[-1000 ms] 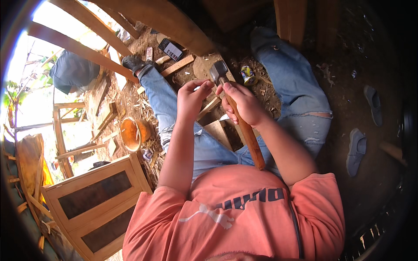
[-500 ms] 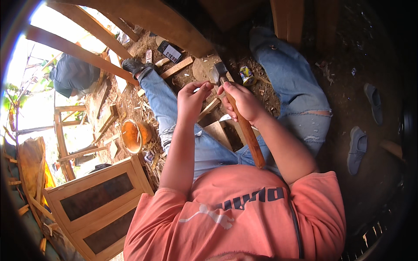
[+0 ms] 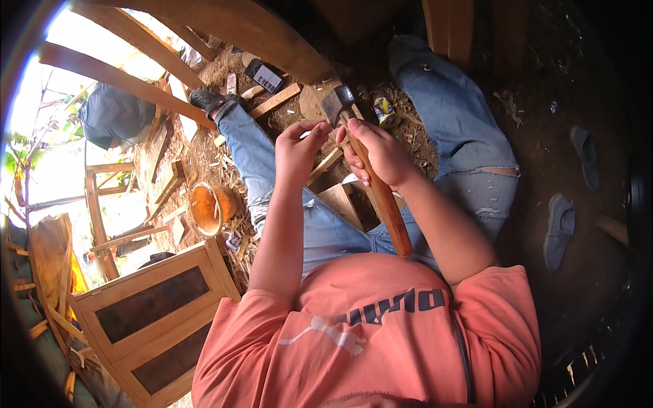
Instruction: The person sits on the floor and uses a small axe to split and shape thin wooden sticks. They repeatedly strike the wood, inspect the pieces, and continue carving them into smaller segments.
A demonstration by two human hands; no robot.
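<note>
My right hand (image 3: 375, 151) is wrapped round the upper handle of a hammer-like tool with a long wooden handle (image 3: 388, 209) and a blocky grey metal head (image 3: 336, 105). The tool slants in front of my body, head up and away, handle end near my belly. Close beside the head, my left hand (image 3: 299, 146) is closed in a pinch, thumb against fingertips. What sits in that pinch, if anything, is too small to make out. My legs in blue jeans (image 3: 469, 122) stretch out on either side, with wood blocks (image 3: 338, 202) between them.
Wooden beams (image 3: 129, 85) cross overhead at left. A phone (image 3: 264, 76), wood offcuts (image 3: 275, 100) and a crumpled wrapper (image 3: 385, 111) lie ahead. At left are an orange bucket (image 3: 209, 209), a panelled wooden frame (image 3: 153, 316) and a bent-over person (image 3: 117, 114). Grey shoes (image 3: 559, 231) lie right.
The metal head has turned slightly and shows more of its broad grey side. My right hand has shifted a little, and the left pinch stays beside the head.
</note>
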